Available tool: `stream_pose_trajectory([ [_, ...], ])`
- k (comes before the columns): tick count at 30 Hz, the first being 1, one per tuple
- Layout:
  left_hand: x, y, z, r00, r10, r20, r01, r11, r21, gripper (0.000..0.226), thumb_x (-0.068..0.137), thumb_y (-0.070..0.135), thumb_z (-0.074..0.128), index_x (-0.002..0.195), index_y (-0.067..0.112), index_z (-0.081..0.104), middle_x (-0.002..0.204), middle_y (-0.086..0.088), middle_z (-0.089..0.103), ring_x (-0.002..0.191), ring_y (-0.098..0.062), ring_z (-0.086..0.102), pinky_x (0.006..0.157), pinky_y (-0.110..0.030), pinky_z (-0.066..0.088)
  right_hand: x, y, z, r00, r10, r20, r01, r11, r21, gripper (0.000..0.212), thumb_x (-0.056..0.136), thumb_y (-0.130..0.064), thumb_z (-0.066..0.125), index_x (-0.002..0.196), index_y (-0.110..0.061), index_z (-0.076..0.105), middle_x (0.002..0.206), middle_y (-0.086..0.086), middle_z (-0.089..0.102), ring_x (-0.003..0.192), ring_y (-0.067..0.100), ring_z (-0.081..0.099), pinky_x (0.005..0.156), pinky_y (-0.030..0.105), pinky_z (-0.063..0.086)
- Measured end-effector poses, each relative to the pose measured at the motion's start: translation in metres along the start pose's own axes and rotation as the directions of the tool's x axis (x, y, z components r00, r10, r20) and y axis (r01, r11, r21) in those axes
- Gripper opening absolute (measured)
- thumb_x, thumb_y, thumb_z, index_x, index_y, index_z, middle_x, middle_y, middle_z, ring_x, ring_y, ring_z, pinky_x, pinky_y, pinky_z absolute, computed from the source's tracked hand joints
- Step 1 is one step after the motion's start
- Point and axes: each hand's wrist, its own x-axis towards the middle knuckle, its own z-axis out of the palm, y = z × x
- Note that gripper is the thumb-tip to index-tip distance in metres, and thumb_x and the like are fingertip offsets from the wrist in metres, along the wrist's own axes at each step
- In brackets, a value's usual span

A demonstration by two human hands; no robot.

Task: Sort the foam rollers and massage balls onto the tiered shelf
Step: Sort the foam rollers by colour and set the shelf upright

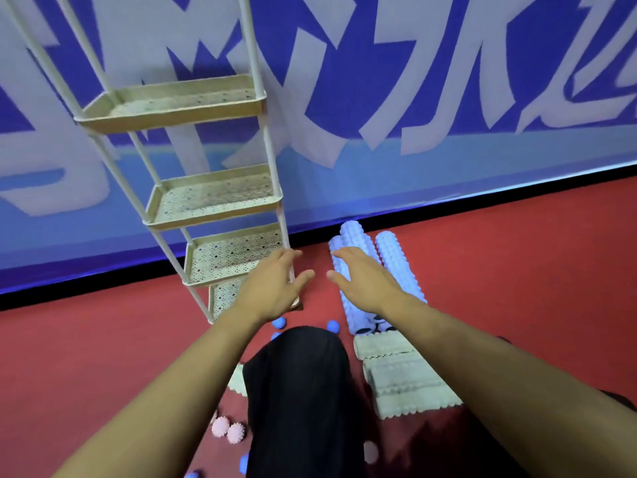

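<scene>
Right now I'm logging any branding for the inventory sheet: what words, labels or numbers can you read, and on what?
Wall banner: large pale strokes on blue, cropped and blurred, so nothing can be read.
Blue rollers, beige rollers, balls and shelf: no text or label visible.

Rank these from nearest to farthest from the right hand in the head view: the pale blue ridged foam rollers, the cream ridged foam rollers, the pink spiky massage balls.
From the right hand:
1. Pale blue ridged foam rollers, directly under the open hand.
2. Cream ridged foam rollers, lower, beside the right forearm.
3. Pink spiky massage balls, far lower left, across the dark-clad knee.
</scene>
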Motion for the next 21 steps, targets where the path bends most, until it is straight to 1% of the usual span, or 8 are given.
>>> stream_pose_trajectory([
  [5,-0.033,-0.046,-0.025,0.987,-0.148,-0.055,0.146,0.988,-0.045,0.066,0.097,0.06,0.051,0.146,0.016,0.049,0.147,-0.006,0.05,0.137,-0.025,0.048,0.111,-0.038,0.038,0.017,-0.067,0.023,0.99,-0.128,0.055,0.129,0.992,-0.009,0.057,0.1,-0.05,0.049,0.15,-0.023,0.042,0.156,-0.004,0.039,0.137,0.025,0.046,0.11,0.043,0.041],
  [9,-0.052,-0.081,-0.032,0.96,-0.258,-0.106,0.247,0.963,-0.112,0.063,0.098,0.057,0.053,0.146,0.016,0.05,0.148,-0.006,0.05,0.137,-0.024,0.048,0.112,-0.038,0.038,0.028,-0.109,0.048,0.973,-0.205,0.105,0.206,0.978,-0.007,0.06,0.1,-0.051,0.051,0.15,-0.02,0.042,0.156,-0.004,0.04,0.139,0.023,0.044,0.112,0.042,0.039],
  [15,-0.069,-0.132,-0.029,0.914,-0.385,-0.127,0.359,0.915,-0.184,0.057,0.099,0.052,0.054,0.143,0.017,0.052,0.145,-0.007,0.054,0.135,-0.024,0.049,0.11,-0.039,0.039,0.046,-0.136,0.087,0.954,-0.233,0.188,0.237,0.971,0.003,0.06,0.1,-0.052,0.05,0.15,-0.021,0.041,0.155,-0.004,0.04,0.139,0.023,0.044,0.112,0.042,0.039],
  [21,-0.082,-0.176,-0.009,0.844,-0.534,-0.046,0.511,0.828,-0.232,0.062,0.099,0.053,0.052,0.147,0.014,0.047,0.146,-0.011,0.051,0.136,-0.026,0.048,0.111,-0.038,0.036,0.062,-0.143,0.123,0.942,-0.221,0.252,0.226,0.974,0.01,0.059,0.1,-0.054,0.047,0.15,-0.024,0.042,0.155,-0.004,0.041,0.139,0.024,0.043,0.112,0.046,0.039],
])
